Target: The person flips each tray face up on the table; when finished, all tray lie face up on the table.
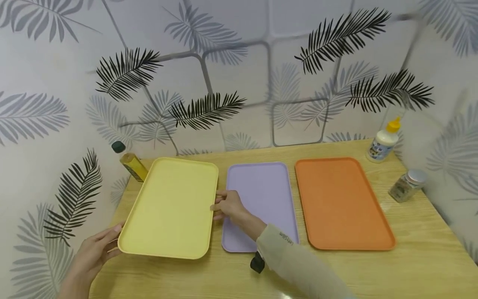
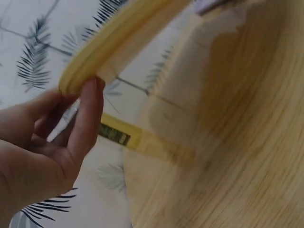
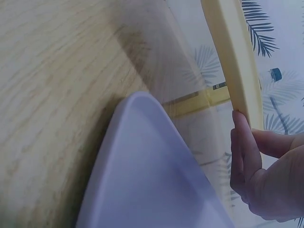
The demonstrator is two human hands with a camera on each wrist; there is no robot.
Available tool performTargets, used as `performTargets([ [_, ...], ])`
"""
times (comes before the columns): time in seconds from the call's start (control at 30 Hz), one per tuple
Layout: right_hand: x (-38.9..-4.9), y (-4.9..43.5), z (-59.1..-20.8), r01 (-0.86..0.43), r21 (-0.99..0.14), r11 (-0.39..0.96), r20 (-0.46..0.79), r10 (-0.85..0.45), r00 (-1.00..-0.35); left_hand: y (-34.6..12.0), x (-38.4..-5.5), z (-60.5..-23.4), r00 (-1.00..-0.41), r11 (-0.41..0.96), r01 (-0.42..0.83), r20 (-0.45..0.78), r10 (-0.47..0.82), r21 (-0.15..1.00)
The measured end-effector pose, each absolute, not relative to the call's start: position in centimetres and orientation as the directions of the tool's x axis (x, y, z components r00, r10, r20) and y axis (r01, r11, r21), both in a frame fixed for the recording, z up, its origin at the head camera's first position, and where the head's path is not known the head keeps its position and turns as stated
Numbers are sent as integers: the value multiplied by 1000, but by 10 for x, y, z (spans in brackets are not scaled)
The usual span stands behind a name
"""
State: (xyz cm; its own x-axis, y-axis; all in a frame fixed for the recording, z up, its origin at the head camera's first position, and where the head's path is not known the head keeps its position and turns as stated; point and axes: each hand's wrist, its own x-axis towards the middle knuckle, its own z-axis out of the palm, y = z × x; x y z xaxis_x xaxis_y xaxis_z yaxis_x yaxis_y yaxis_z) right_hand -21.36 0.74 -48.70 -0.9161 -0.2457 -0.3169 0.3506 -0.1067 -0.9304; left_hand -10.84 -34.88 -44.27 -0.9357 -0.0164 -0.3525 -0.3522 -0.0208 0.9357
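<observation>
Both hands hold a yellow tray [image 1: 171, 207] raised above the wooden table at the left. My left hand [image 1: 91, 255] grips its near left corner, thumb at the rim and fingers underneath, as the left wrist view shows from below. On the opposite long side, my right hand [image 1: 229, 205] pinches the rim between thumb and fingers. Beneath the right forearm lies a purple tray [image 1: 261, 187], partly covered by the arm. In the right wrist view, air shows between the yellow tray's underside [image 3: 232, 61] and the table.
An orange tray [image 1: 343, 203] lies on the table [image 1: 239, 278] at the right. Behind it stand a white glue bottle [image 1: 382, 143] with a yellow cap and a lidded glass jar [image 1: 407, 185]. A yellow bottle [image 1: 134, 167] stands at the back left, near the patterned wall [image 1: 239, 79].
</observation>
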Motion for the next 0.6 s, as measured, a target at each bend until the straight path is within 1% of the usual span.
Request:
performTargets([
  [0.13, -209, 6, -487, 353, -930, -106, -319, -248, -915, -356, -129, -447, -932, 197, -351, -363, 25, 915],
  [0.23, -205, 5, -486, 348, -934, -87, -316, -260, -913, -355, -143, -449, -933, 325, -333, -360, 23, 885],
  [0.3, -203, 5, -486, 340, -937, -79, -309, -267, -913, -352, -152, -451, -942, 388, -303, -336, 18, 870],
  [0.43, -199, 6, -487, 324, -944, -64, -297, -263, -918, -343, -164, -457, -956, 456, -261, -292, -1, 851],
  [0.6, -195, 6, -492, 314, -949, -28, -297, -258, -919, -340, -173, -473, -951, 408, -284, -309, -5, 868],
])
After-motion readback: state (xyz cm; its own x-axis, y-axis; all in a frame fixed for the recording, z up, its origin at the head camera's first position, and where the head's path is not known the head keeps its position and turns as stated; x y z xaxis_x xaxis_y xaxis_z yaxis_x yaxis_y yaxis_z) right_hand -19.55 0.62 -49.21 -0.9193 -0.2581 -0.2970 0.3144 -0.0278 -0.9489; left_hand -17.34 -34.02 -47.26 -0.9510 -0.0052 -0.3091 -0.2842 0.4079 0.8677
